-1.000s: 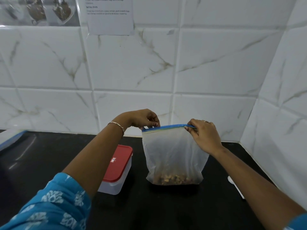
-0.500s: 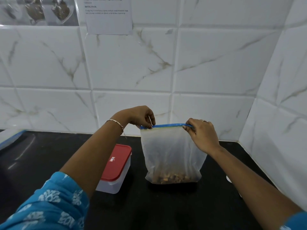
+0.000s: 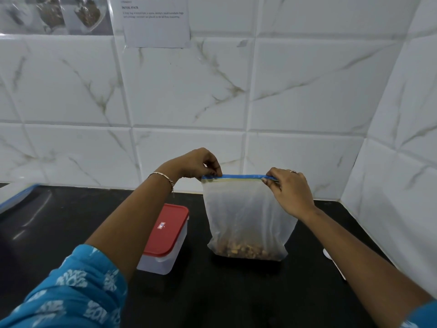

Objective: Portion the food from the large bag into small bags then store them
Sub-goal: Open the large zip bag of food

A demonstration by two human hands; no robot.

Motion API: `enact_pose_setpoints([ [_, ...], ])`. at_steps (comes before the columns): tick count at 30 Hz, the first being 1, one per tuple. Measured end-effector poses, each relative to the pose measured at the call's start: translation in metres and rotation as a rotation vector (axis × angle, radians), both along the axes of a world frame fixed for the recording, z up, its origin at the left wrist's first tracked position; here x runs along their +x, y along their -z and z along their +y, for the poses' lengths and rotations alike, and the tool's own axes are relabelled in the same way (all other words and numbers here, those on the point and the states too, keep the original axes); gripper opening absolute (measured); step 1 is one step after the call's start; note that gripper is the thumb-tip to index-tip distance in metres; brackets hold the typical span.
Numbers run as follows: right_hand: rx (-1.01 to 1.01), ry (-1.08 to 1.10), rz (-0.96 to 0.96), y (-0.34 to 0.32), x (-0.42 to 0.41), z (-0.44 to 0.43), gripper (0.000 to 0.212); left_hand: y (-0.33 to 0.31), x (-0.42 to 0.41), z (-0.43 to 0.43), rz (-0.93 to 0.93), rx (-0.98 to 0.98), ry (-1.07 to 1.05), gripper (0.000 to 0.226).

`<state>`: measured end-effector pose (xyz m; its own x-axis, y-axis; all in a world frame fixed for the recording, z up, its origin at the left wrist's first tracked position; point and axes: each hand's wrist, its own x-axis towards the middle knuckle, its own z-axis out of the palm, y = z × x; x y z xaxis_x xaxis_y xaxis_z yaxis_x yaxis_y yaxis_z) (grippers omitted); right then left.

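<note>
A translucent zip bag with a blue seal strip stands upright on the black counter, brown food pieces lying at its bottom. My left hand pinches the left end of the seal strip. My right hand pinches the right end, and the strip is stretched flat between them. A white container with a red lid sits just left of the bag, partly behind my left forearm.
A white utensil lies on the counter at the right, mostly hidden by my right arm. Another clear bag with a blue edge lies at the far left. Tiled walls close the back and right side.
My left hand has slid a little left along the seal, to its left end. The bag and my right hand have kept their places.
</note>
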<state>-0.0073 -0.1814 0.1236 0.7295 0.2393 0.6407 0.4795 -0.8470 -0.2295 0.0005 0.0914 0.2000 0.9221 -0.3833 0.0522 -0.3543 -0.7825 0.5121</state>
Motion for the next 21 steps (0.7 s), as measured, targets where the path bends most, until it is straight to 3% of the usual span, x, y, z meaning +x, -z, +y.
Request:
enact_pose_setpoints([
  [4, -0.006, -0.004, -0.004, -0.0005, 0.0005, 0.0018, 0.020, -0.0021, -0.0017, -0.0009, -0.005, 0.036, -0.014, 0.027],
  [9, -0.004, -0.013, 0.004, -0.0009, 0.0019, 0.0035, 0.019, -0.0053, -0.0015, -0.0079, -0.062, 0.096, -0.085, 0.021],
  [21, 0.002, -0.025, 0.004, -0.0012, 0.0018, 0.0034, 0.019, -0.0023, 0.0017, -0.0062, -0.083, 0.187, -0.017, 0.022],
])
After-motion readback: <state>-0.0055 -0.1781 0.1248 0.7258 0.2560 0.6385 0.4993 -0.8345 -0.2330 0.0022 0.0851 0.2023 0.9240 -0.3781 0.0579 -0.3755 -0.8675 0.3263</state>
